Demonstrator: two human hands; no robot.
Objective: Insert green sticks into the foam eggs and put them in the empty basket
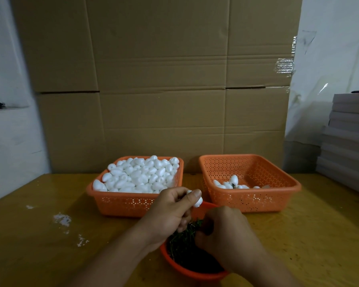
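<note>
- Left hand (170, 212) is curled closed around a white foam egg (197, 200), thumb pressed over the top, with the egg poking out between thumb and fingers. It's held up just above the far rim of the bowl.
- Right hand (226, 230) sits over the bowl (187, 270) with its fingers tucked down into the green sticks (184, 239). Looks like it's pinching at them, but the fingertips are hidden, so I can't tell if it actually has one.
- The bowl is orange, round, closest to the camera, and pretty dark inside. The sticks are a thin spiky pile in there.
- Behind the hands on the left is the full basket (120, 201), orange and perforated, heaped with plain foam eggs (139, 175).
- On the right, just beside it but not touching, is the second basket (255, 201), same kind. It only has a handful of eggs (230, 183) lying at the bottom near its front wall, and one shows a dark bit at its end.
- All of it sits on a yellowish wooden tabletop (50, 245) with some white crumbs (62, 219) scattered on the left.
- Big cardboard sheet (160, 79) stands at the back, and there's a stack of grey boards (348, 137) off to the right edge.
</note>
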